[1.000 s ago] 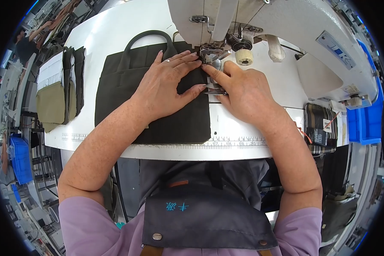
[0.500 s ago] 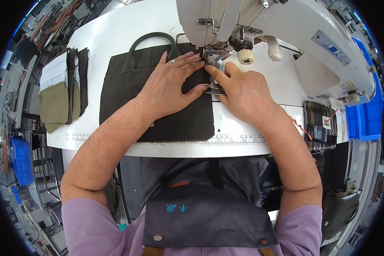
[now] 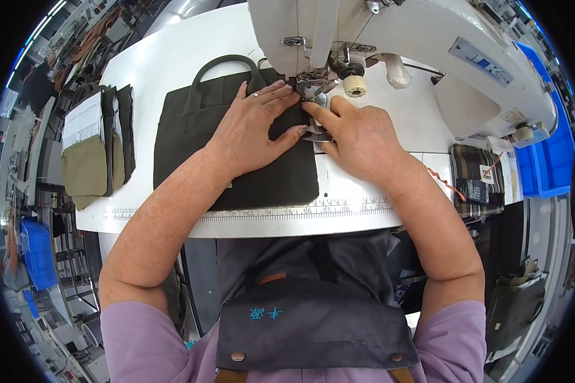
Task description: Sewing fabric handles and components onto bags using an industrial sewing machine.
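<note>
A dark green fabric bag (image 3: 191,127) with a loop handle lies flat on the white sewing table (image 3: 364,220). My left hand (image 3: 255,124) is spread flat on the bag's right part, fingers pointing toward the needle area. My right hand (image 3: 354,131) rests on the bag's right edge, index finger stretched to the presser foot (image 3: 310,89) of the white sewing machine (image 3: 390,38). Small metal snips (image 3: 316,133) show between my two hands, under the right hand's thumb side.
A stack of olive and dark fabric pieces (image 3: 96,150) lies at the table's left end. A ruler strip (image 3: 300,210) runs along the front edge. Plaid fabric (image 3: 476,182) and blue bins (image 3: 543,159) sit to the right. A dark apron (image 3: 306,306) covers my lap.
The view has shifted slightly; the bag and both hands sit a little further right and lower in frame. Both hands keep pressing the bag at the needle.
</note>
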`<act>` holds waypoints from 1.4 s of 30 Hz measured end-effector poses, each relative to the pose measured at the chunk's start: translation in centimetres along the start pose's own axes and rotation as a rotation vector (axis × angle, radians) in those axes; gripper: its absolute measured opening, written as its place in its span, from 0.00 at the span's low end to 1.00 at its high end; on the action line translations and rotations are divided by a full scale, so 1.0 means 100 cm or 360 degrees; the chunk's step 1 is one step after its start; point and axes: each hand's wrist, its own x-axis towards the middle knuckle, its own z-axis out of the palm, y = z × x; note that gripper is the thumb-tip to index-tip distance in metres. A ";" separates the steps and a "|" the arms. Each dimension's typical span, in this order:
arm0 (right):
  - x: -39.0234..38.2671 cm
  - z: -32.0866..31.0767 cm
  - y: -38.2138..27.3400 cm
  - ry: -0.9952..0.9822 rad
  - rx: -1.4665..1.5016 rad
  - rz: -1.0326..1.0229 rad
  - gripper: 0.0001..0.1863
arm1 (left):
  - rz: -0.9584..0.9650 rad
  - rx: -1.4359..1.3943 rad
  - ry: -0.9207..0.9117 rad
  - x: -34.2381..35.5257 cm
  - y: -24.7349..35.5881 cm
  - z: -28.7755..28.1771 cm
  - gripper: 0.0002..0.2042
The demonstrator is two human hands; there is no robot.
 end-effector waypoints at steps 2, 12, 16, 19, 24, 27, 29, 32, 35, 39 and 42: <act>-0.002 0.007 0.011 0.0133 0.0153 -0.0027 0.24 | 0.0016 -0.0024 -0.0036 0.000 0.000 -0.003 0.28; 0.016 0.007 0.034 0.0780 0.1187 0.0496 0.21 | 0.0023 0.0009 -0.0021 0.002 -0.002 -0.001 0.30; 0.020 0.013 0.037 0.0983 0.1382 0.0434 0.18 | 0.0040 0.0011 -0.0019 0.003 -0.003 -0.001 0.30; 0.022 0.013 0.035 0.0933 0.1502 0.0489 0.16 | 0.0029 0.0046 -0.0023 0.000 -0.005 0.000 0.30; 0.021 0.016 0.039 0.0936 0.1519 0.0505 0.14 | 0.0055 -0.0001 -0.0083 -0.001 -0.002 -0.004 0.31; 0.021 0.014 0.039 0.0881 0.1514 0.0570 0.14 | 0.0071 -0.0053 -0.0050 -0.002 -0.001 -0.004 0.30; 0.021 0.015 0.039 0.0852 0.1525 0.0623 0.14 | 0.0073 -0.0043 -0.0061 -0.004 0.000 -0.004 0.30; 0.021 0.011 0.038 0.0773 0.1523 0.0640 0.14 | 0.0074 -0.0042 -0.0066 -0.006 0.000 -0.005 0.30; 0.020 0.015 0.041 0.0832 0.1545 0.0587 0.14 | 0.0084 -0.0051 -0.0067 -0.007 0.000 -0.005 0.30; 0.018 0.011 0.041 0.0785 0.1510 0.0604 0.15 | 0.0092 -0.0053 -0.0072 -0.008 0.003 -0.005 0.30; 0.015 0.006 0.038 0.0661 0.1404 0.0663 0.12 | 0.0091 -0.0045 -0.0051 -0.009 0.002 -0.005 0.30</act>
